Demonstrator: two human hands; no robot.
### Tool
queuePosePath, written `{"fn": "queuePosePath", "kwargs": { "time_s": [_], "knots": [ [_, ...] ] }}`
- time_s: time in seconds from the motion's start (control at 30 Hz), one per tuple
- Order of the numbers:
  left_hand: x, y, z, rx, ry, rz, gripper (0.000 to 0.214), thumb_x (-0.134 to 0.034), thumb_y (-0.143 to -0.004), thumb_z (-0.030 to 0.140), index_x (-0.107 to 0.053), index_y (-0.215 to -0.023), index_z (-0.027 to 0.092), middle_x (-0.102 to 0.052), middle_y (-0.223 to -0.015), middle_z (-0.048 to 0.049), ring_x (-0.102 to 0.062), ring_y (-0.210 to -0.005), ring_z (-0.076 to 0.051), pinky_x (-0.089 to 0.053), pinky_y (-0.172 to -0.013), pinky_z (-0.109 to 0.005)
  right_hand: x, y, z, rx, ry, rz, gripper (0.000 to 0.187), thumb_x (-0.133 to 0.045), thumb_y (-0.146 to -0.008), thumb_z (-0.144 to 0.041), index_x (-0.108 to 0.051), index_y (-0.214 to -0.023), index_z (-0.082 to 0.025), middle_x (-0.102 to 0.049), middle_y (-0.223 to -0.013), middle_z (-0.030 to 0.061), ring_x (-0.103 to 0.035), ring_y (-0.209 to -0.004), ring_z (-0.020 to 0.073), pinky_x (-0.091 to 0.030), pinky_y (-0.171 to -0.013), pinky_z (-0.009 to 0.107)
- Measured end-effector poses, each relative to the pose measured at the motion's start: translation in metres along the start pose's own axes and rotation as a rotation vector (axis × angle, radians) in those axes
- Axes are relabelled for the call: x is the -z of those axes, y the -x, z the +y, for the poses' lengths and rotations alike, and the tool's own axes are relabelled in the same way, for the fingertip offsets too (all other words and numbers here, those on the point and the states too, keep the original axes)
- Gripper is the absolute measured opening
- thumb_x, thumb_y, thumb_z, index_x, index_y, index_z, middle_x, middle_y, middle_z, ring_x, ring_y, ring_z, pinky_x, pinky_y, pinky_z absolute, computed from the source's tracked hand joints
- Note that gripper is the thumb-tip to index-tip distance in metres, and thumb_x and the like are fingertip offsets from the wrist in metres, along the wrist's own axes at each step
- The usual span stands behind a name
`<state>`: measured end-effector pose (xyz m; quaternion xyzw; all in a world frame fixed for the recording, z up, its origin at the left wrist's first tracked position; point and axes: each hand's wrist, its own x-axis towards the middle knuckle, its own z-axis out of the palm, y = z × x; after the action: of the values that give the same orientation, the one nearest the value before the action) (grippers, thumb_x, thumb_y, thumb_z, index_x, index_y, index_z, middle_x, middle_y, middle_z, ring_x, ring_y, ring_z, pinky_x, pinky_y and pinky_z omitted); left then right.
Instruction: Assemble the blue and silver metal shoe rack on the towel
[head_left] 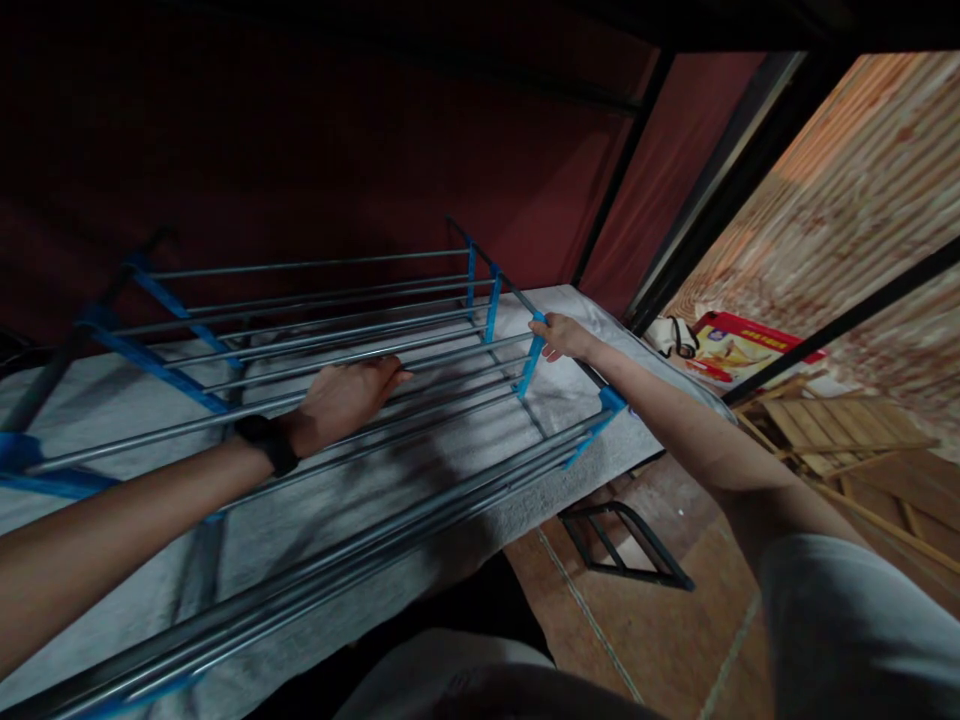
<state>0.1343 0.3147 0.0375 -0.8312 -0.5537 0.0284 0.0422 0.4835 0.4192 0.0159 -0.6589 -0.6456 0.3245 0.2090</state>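
Note:
A shelf rack [322, 300] of grey metal rods and blue plastic side pieces lies on a grey-white cloth-covered surface [360, 500]. My left hand [345, 398], with a black band on its wrist, rests palm down on the middle rods, fingers together and curled over one rod. My right hand [562, 336] grips the top of a blue side piece [532, 365] at the rack's right end, fingers closed round it.
A dark red wall rises behind the rack. To the right is a tiled floor with a small black metal frame [622, 545], a wooden slatted piece [840, 430], a red and yellow box [739, 350] and a brick wall.

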Motion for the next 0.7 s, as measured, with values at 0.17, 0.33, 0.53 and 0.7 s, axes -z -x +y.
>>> {"fn": "queuePosePath", "kwargs": {
  "time_s": [0.17, 0.33, 0.53, 0.7],
  "knots": [
    [-0.004, -0.001, -0.006, -0.006, -0.027, -0.009, 0.054, -0.015, -0.101, 0.049, -0.057, -0.115, 0.017, -0.072, -0.094, -0.0133, -0.069, -0.087, -0.030, -0.044, -0.071, -0.034, 0.001, 0.005, -0.001, -0.004, 0.107, 0.038, 0.039, -0.046, -0.097, -0.056, -0.050, -0.089, -0.018, -0.063, -0.062, 0.0029, -0.065, -0.053, 0.0164, -0.048, -0.054, 0.024],
    [-0.006, -0.006, -0.008, -0.037, -0.042, -0.014, 0.059, -0.011, -0.100, 0.050, -0.058, -0.112, 0.017, -0.072, -0.093, -0.0139, -0.069, -0.085, -0.031, -0.044, -0.068, -0.034, 0.002, 0.013, -0.011, 0.004, 0.171, 0.033, 0.042, -0.040, -0.100, -0.054, -0.053, -0.096, -0.015, -0.070, -0.070, 0.0086, -0.069, -0.058, 0.0201, -0.050, -0.057, 0.027],
    [-0.006, -0.007, -0.010, -0.049, -0.041, -0.022, 0.060, -0.012, -0.100, 0.051, -0.059, -0.113, 0.016, -0.072, -0.093, -0.0145, -0.070, -0.086, -0.031, -0.045, -0.072, -0.035, 0.003, 0.019, -0.018, 0.012, 0.194, 0.051, 0.044, -0.039, -0.100, -0.055, -0.053, -0.096, -0.013, -0.068, -0.065, 0.0070, -0.069, -0.058, 0.0202, -0.048, -0.057, 0.025],
    [-0.008, -0.010, -0.008, -0.017, 0.007, -0.017, 0.058, -0.015, -0.100, 0.052, -0.059, -0.115, 0.017, -0.072, -0.098, -0.0141, -0.069, -0.092, -0.031, -0.046, -0.076, -0.035, 0.004, 0.026, -0.023, 0.000, 0.278, 0.050, 0.038, -0.039, -0.102, -0.048, -0.055, -0.096, -0.013, -0.069, -0.068, 0.0069, -0.069, -0.062, 0.0193, -0.048, -0.061, 0.024]
  ]
}}
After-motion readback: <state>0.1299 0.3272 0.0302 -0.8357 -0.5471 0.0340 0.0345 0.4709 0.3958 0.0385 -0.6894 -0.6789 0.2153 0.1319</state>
